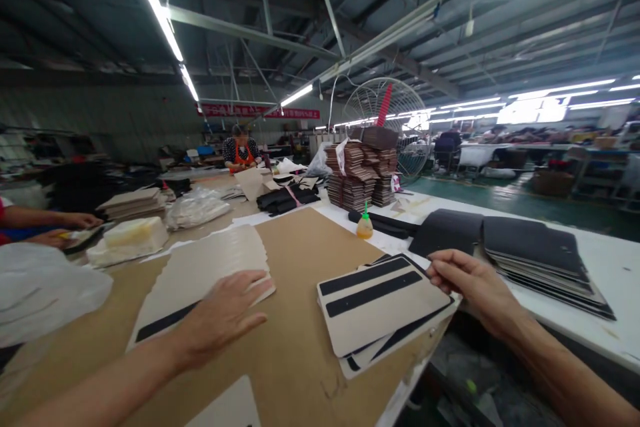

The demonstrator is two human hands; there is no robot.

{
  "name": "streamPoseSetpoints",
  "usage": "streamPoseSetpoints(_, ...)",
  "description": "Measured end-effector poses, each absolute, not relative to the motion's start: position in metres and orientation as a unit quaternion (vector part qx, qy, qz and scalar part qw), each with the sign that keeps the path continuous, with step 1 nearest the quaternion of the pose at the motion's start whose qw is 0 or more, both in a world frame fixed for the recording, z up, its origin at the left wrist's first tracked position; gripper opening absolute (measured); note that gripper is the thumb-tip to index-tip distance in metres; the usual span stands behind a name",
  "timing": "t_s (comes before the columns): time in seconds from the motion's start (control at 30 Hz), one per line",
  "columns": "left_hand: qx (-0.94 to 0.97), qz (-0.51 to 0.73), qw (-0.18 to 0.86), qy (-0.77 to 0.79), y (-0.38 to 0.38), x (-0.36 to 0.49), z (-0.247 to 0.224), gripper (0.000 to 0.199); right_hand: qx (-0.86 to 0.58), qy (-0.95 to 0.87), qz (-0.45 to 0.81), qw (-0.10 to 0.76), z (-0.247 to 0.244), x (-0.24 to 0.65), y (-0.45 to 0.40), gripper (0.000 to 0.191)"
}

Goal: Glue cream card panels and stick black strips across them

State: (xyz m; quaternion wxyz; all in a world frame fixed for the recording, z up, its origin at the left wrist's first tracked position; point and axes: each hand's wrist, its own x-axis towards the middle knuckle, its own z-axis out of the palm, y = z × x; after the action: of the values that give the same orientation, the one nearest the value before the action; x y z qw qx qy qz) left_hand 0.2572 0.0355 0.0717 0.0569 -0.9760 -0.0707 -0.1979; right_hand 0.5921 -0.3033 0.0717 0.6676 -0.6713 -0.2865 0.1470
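My left hand [227,310] lies with fingers stretched and thumb apart on a row of overlapping grey boards [200,267]; a black strip shows along the nearest one. At the table corner, a small pile of grey boards holds a striped board [373,300] on top, with two black bands across it. My right hand [465,280] is closed in a pinch at that board's right edge. Its fingertips are partly hidden. Part of another grey board [230,407] shows at the bottom edge of the view.
Black-covered sheets [530,247] are stacked on the white table at right. A green-capped glue bottle [365,223] stands behind the boards, near brown bundles [357,173] and a large fan [393,113]. Another person's hands [70,227] work at left, beside a yellowish block [130,240].
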Motion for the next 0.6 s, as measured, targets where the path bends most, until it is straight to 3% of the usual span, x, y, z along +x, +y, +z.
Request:
streamPoseSetpoints(0.2,-0.995,-0.093,-0.025,0.033,-0.025,0.385,0.032,0.071,-0.713,-0.266,0.100,0.642,0.074,0.668,-0.295,0.035)
streamPoseSetpoints(0.37,-0.993,-0.090,-0.053,0.047,-0.038,0.387,0.000,0.072,-0.743,-0.241,0.086,0.618,0.077,0.719,-0.278,0.009)
streamPoseSetpoints(0.6,-0.992,-0.116,-0.049,-0.003,-0.037,0.381,-0.008,0.063,-0.782,-0.256,0.080,0.562,0.062,0.775,-0.238,0.008)
